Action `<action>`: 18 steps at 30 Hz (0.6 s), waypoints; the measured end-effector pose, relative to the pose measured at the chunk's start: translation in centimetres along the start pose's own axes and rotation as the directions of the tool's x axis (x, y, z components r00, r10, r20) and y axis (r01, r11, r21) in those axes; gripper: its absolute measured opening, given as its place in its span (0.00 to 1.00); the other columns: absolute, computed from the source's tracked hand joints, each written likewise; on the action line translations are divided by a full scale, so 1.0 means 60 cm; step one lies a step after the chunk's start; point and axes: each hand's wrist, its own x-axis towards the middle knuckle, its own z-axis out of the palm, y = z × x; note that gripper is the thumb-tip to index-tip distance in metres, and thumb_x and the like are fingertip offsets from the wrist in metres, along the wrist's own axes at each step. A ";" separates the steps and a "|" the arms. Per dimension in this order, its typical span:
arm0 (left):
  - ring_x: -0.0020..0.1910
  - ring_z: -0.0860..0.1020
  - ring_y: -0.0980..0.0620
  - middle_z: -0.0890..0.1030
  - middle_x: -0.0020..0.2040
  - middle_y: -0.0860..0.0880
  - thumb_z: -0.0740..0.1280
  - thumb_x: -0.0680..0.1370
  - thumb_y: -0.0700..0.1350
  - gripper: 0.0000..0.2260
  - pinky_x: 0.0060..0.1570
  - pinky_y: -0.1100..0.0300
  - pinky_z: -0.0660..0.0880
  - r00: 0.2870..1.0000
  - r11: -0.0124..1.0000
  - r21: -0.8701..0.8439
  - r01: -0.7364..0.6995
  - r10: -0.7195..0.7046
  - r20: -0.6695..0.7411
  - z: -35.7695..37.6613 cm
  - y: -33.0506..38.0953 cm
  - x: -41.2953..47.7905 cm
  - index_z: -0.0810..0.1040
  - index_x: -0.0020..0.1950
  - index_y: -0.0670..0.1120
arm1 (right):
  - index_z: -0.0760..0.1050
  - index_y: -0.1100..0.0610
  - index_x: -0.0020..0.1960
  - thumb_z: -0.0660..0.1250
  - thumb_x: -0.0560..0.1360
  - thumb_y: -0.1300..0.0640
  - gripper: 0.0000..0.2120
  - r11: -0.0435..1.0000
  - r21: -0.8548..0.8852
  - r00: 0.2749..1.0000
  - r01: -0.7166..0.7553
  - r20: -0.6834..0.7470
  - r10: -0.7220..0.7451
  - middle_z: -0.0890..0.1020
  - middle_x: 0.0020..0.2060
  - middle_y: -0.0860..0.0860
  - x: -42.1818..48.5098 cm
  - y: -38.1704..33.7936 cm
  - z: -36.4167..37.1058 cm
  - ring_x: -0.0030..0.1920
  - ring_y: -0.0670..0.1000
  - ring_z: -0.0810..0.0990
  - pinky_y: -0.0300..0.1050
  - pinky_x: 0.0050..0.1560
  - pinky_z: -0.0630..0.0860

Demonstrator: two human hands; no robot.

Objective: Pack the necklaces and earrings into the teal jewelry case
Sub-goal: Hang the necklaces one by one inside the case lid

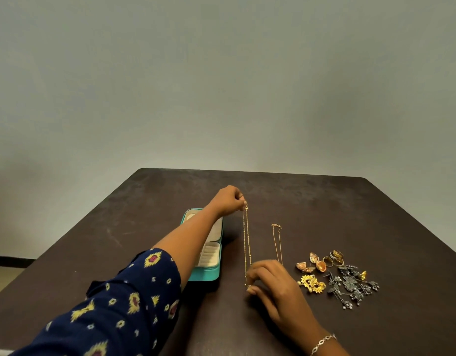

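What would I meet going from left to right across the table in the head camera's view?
Teal jewelry case → beaded gold necklace, held at its ends by the left hand and the right hand → thin gold necklace → gold earrings → dark silver earrings.

Matt dark table (324,206) — gilt-metal chain (247,242)

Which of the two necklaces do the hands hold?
The beaded necklace nearer the case: left hand pinches its far end, right hand its near end. The plain necklace lies free.
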 end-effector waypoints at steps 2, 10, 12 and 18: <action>0.34 0.75 0.54 0.80 0.41 0.42 0.62 0.76 0.36 0.10 0.38 0.61 0.73 0.999 0.992 -0.123 0.018 -0.021 -0.027 -0.009 0.007 -0.010 0.73 0.34 0.43 | 0.70 0.51 0.46 0.54 0.79 0.47 0.10 1.000 0.005 1.000 0.020 -0.008 -0.020 0.74 0.45 0.42 0.000 -0.004 -0.002 0.48 0.43 0.72 0.35 0.48 0.70; 0.30 0.75 0.53 0.78 0.34 0.44 0.62 0.75 0.32 0.11 0.27 0.68 0.74 0.993 0.934 -0.353 0.047 -0.081 -0.083 -0.060 0.030 -0.058 0.73 0.33 0.41 | 0.70 0.45 0.43 0.62 0.73 0.51 0.01 0.967 0.224 0.986 -0.123 -0.085 0.145 0.76 0.39 0.41 0.014 -0.043 -0.023 0.43 0.42 0.76 0.31 0.44 0.71; 0.31 0.75 0.53 0.78 0.34 0.44 0.63 0.75 0.32 0.10 0.28 0.68 0.74 0.990 0.919 -0.390 0.051 -0.098 -0.099 -0.067 0.031 -0.070 0.72 0.34 0.41 | 0.74 0.51 0.41 0.66 0.71 0.54 0.02 0.855 0.478 0.955 -0.201 -0.098 0.279 0.79 0.34 0.46 0.030 -0.063 -0.035 0.38 0.45 0.78 0.34 0.42 0.73; 0.33 0.77 0.53 0.77 0.36 0.45 0.60 0.77 0.33 0.09 0.33 0.64 0.75 0.987 0.864 -0.494 0.103 -0.150 -0.057 -0.063 0.042 -0.110 0.74 0.41 0.42 | 0.75 0.60 0.44 0.63 0.74 0.66 0.03 0.244 0.865 0.730 -0.438 0.183 0.659 0.78 0.28 0.53 0.057 -0.078 -0.074 0.30 0.50 0.78 0.41 0.36 0.75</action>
